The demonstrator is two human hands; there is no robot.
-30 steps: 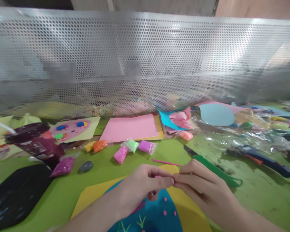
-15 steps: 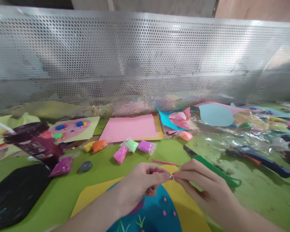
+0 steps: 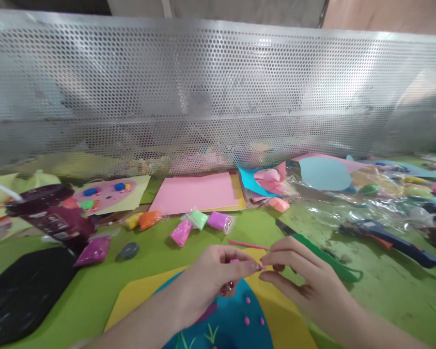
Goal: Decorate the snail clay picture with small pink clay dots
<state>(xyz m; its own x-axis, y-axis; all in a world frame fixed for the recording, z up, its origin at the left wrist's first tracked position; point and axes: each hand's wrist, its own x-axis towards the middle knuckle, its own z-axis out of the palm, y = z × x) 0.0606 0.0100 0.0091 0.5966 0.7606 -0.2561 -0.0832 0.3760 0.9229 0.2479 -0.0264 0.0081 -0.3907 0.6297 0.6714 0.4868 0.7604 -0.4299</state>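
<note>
My left hand pinches a small bit of pink modelling clay between thumb and forefinger; more pink shows inside its curled fingers. Just to the right, my right hand has thumb and fingers parted, with the fingertips close to the clay. Below both hands lies a yellow sheet bearing a blue rounded shape. Pink dots, green grass-like strands and a purple piece decorate the blue, partly covered by my left forearm. Behind the hands is a thin pink stick.
A green-handled knife lies beyond my right hand, with a glue gun farther right. Several clay packets, including a purple one, lie ahead near pink paper. A dark cup stands at left. A perforated metal panel closes the back.
My right thumb and fingers have parted from the pinch at the left fingertips, and a bit of pink clay now shows there. My left hand has hardly moved.
</note>
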